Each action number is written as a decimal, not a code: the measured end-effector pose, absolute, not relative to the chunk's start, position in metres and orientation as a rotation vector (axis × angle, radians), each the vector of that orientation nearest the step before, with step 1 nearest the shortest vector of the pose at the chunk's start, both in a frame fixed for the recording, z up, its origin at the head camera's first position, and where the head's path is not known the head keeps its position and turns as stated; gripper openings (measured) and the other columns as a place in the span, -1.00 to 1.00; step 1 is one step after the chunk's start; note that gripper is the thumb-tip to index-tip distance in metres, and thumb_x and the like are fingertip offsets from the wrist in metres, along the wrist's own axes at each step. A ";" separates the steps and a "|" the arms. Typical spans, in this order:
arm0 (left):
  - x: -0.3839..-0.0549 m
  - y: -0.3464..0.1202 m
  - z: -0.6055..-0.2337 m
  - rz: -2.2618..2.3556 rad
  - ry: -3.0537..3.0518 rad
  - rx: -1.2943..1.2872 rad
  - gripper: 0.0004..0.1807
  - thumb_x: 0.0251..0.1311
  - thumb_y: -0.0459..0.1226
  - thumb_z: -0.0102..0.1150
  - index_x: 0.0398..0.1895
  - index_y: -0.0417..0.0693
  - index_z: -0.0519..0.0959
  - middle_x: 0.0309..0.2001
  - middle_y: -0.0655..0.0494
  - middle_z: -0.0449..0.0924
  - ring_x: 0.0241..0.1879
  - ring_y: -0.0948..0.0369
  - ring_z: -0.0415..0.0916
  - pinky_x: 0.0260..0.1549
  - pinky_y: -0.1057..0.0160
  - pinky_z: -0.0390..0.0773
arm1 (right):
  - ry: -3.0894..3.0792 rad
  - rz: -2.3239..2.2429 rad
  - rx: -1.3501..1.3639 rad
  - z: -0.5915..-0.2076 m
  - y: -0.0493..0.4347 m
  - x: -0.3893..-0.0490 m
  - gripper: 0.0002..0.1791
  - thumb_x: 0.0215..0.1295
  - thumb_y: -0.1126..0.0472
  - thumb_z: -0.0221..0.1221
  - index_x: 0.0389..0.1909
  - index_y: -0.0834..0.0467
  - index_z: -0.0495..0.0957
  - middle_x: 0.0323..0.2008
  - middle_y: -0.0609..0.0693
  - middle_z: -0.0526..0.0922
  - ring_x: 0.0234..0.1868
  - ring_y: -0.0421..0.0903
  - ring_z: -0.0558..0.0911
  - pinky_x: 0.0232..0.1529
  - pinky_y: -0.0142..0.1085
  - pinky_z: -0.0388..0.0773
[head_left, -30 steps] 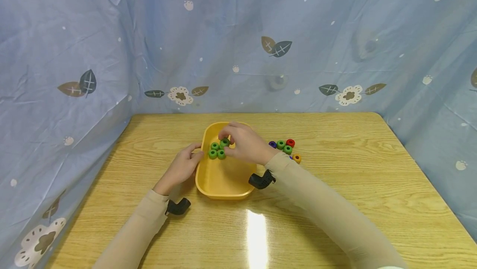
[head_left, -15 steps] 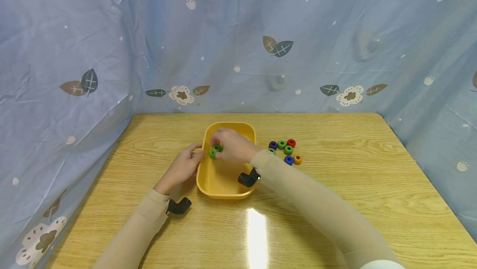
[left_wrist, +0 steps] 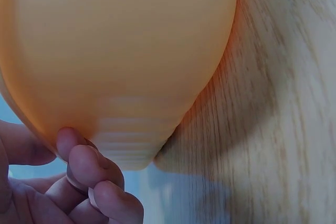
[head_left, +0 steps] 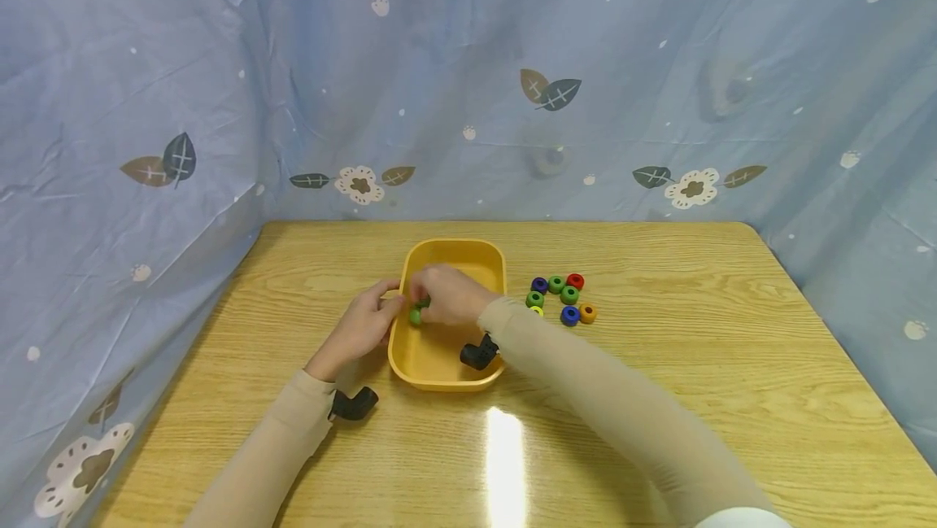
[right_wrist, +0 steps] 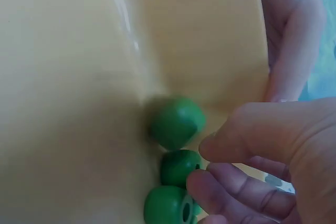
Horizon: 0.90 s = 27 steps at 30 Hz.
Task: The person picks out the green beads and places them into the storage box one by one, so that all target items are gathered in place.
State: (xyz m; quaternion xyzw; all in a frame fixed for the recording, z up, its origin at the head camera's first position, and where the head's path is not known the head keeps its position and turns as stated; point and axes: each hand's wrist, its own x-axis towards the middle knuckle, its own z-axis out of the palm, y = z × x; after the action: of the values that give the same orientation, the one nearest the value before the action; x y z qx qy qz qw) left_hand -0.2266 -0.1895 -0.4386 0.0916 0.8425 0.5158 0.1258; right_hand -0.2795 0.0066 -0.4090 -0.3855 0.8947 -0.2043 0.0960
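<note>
My left hand (head_left: 368, 318) grips the left rim of a yellow plastic tray (head_left: 446, 386); in the left wrist view its curled fingers (left_wrist: 97, 166) lie against the outer wall. Inside the tray my right hand (head_left: 452, 296) is low by the left wall, thumb and fingers bent. It appears to pinch a dark green wooden bead (right_wrist: 178, 167), its contact partly hidden. Beside that bead is another green bead (right_wrist: 167, 208), its hole showing. A blurred green bead (right_wrist: 177, 123) sits by the thumb tip, near the wall. More green shows behind, mostly covered.
Right of the tray on the wooden table lie loose beads: purple (head_left: 539, 285), red (head_left: 575, 281), blue (head_left: 570, 316), orange (head_left: 588, 313), several green (head_left: 569, 295) and a partly hidden yellow (head_left: 537, 311). A patterned blue curtain (head_left: 468, 105) hangs behind the table.
My right hand has moved left and nearer to me inside the tray, lower over the green beads. One green bead has shifted towards me. The left hand keeps its grip.
</note>
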 end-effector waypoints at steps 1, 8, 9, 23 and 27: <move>-0.227 -0.189 -0.438 1.498 2.458 0.266 -0.44 0.67 -0.12 -0.15 0.56 -0.21 0.23 -0.14 -0.23 0.76 -0.38 0.07 0.76 -0.39 0.15 0.74 | 2.647 -0.602 -1.138 -0.410 0.006 -0.280 -0.85 0.26 0.33 0.41 -0.18 0.18 0.68 -0.21 0.02 0.72 -0.18 -0.08 0.62 -0.05 -0.24 0.59; -0.228 -0.188 -0.439 1.474 2.486 0.265 -0.45 0.66 -0.12 -0.15 0.55 -0.19 0.26 -0.19 -0.18 0.77 -0.48 0.15 0.69 -0.44 0.16 0.70 | 2.639 -0.571 -1.162 -0.414 0.006 -0.276 -0.84 0.27 0.35 0.39 -0.15 0.21 0.69 -0.18 0.03 0.74 -0.17 -0.08 0.65 -0.05 -0.26 0.61; -0.228 -0.188 -0.440 1.469 2.494 0.267 -0.46 0.67 -0.12 -0.15 0.55 -0.18 0.26 -0.22 -0.17 0.77 -0.51 0.16 0.66 -0.46 0.17 0.68 | 2.632 -0.563 -1.170 -0.414 0.007 -0.274 -0.84 0.27 0.34 0.39 -0.15 0.20 0.69 -0.18 0.02 0.74 -0.16 -0.08 0.66 -0.04 -0.27 0.61; -0.229 -0.186 -0.442 1.450 2.524 0.270 -0.50 0.65 -0.14 -0.11 0.52 -0.14 0.33 -0.31 -0.08 0.73 -0.57 0.11 0.57 -0.51 0.17 0.60 | 2.295 -0.474 -1.264 -0.406 0.013 -0.253 -0.76 0.21 0.16 0.48 -0.14 0.10 0.71 -0.28 -0.13 0.71 -0.26 -0.28 0.61 -0.15 -0.44 0.56; -0.229 -0.186 -0.443 1.444 2.534 0.275 -0.51 0.65 -0.14 -0.11 0.51 -0.12 0.34 -0.39 -0.05 0.70 -0.59 0.12 0.57 -0.51 0.14 0.61 | 2.244 -0.455 -1.321 -0.408 0.010 -0.250 -0.74 0.18 0.11 0.51 -0.17 0.10 0.73 -0.31 -0.13 0.72 -0.28 -0.29 0.60 -0.18 -0.47 0.54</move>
State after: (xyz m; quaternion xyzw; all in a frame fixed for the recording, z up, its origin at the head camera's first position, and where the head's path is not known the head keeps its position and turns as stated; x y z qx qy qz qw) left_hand -0.2289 -0.1863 -0.4430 0.0935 0.8602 0.4900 0.1059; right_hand -0.2499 0.0099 -0.4085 -0.4844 0.8227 -0.1669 0.2465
